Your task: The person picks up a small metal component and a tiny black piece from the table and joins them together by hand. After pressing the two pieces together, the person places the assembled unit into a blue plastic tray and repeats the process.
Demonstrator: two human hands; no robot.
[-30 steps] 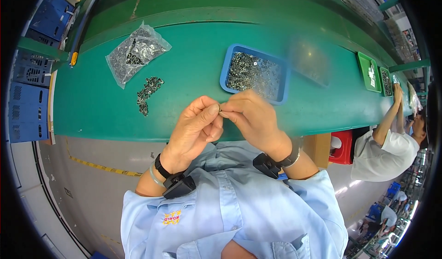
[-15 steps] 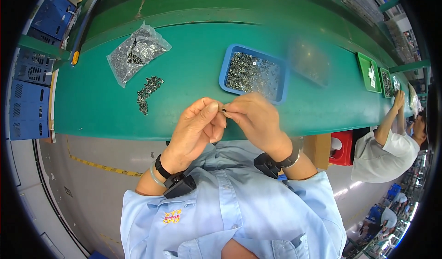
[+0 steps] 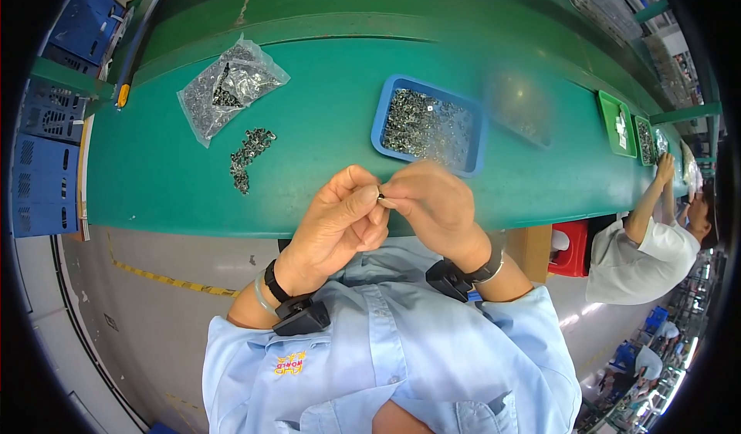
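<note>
Part (image 3: 380, 196) is being pinched by left hand (image 3: 330, 222) and right hand (image 3: 436, 209), likely handling light, stiff and slippery, probably wanting a fingertip hold at its edges

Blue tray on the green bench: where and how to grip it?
Probably the left and right rims of the blue tray, one hand each, from the sides, kept level: it lies flat with raised walls and an open top, and loose small parts lie inside.
</note>
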